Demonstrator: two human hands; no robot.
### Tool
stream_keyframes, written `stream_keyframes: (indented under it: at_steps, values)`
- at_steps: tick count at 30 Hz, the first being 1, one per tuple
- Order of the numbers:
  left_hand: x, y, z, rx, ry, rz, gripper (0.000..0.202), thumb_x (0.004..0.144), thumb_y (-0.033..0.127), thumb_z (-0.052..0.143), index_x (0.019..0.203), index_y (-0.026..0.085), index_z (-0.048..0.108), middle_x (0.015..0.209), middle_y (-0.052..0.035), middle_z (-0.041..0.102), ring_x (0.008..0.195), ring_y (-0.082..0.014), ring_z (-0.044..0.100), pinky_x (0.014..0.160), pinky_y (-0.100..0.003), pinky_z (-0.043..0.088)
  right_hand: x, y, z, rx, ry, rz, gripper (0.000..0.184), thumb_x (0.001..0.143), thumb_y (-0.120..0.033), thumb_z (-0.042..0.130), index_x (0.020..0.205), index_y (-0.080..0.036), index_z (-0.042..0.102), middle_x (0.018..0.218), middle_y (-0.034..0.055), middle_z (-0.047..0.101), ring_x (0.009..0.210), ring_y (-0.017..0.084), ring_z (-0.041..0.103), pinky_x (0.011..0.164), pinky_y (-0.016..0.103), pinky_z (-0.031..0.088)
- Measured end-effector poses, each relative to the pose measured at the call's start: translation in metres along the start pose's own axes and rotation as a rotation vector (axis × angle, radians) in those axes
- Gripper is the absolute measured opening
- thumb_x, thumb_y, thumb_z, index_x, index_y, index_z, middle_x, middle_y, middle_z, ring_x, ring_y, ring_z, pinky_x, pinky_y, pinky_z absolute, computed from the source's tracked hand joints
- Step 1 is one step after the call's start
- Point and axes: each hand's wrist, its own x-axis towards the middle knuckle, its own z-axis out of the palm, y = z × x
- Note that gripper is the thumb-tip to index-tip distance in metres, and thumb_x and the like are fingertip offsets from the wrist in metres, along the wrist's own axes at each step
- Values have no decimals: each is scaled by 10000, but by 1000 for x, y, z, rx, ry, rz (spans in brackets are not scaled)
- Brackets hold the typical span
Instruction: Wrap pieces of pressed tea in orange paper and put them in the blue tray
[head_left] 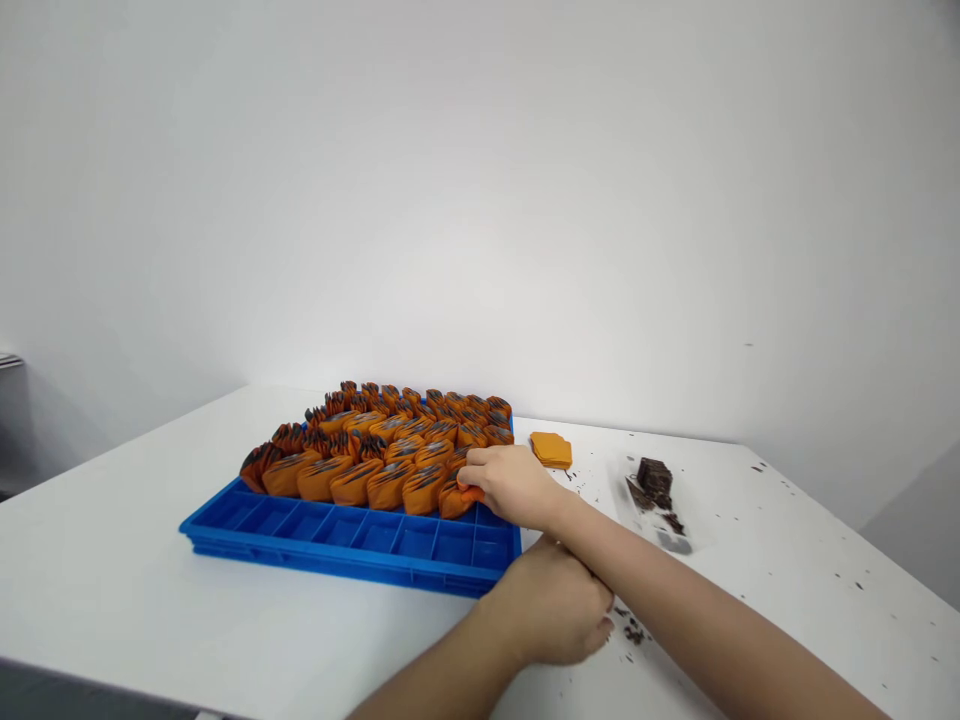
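A blue tray point(300, 555) divided into small compartments stands on the white table, with rows of orange packets point(386, 487) with dark, pleated tops in it. My right hand point(510, 485) reaches over the tray's right end. Its fingers are closed around an orange packet point(471, 494) at the right of the nearest filled row; part of it is hidden by the hand. Below my right forearm, my left hand point(551, 605) is curled into a fist beside the tray's near right corner. Whatever its fingers may hold is hidden.
A stack of orange sheets point(551, 450) lies right of the tray. Farther right, dark brown crumbly blocks point(655, 482) and broken flakes rest on a clear sheet. Dark crumbs point(634, 632) are scattered over the white table point(97, 530). A white wall rises behind.
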Motion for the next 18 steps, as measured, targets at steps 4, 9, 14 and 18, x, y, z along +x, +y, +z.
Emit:
stream_keyframes:
  at_steps: [4, 9, 14, 18]
  values:
    - [0, 1, 0, -9, 5, -1, 243, 975, 335, 665, 1029, 144, 805, 987, -105, 831, 861, -303, 753, 687, -382, 563, -3, -6, 7, 34, 89, 65, 47, 983, -219, 712, 942, -222, 689, 961, 21, 731, 757, 162, 649, 604, 285, 328]
    - [2, 2, -2, -22, 31, 57, 199, 965, 293, 695, 935, 146, 826, 857, -88, 819, 799, -280, 737, 708, -381, 554, -19, -4, 0, 140, 270, 207, 135, 1001, -353, 767, 1004, -237, 697, 1125, 17, 737, 776, 118, 701, 648, 232, 467]
    - [4, 0, -6, -80, 96, 118, 131, 981, 225, 711, 927, 155, 808, 830, -61, 805, 870, -252, 711, 782, -349, 556, -71, 11, -27, 179, 481, 434, 307, 1110, -439, 569, 913, -244, 701, 963, 28, 750, 787, 152, 719, 697, 261, 516]
    - [4, -1, -9, -142, 153, 190, 160, 1039, 248, 684, 973, 171, 807, 844, -43, 813, 867, -226, 699, 818, -338, 557, -138, 20, -45, 138, 607, 670, 366, 1119, -433, 482, 886, -241, 689, 893, 31, 755, 742, 178, 714, 667, 298, 496]
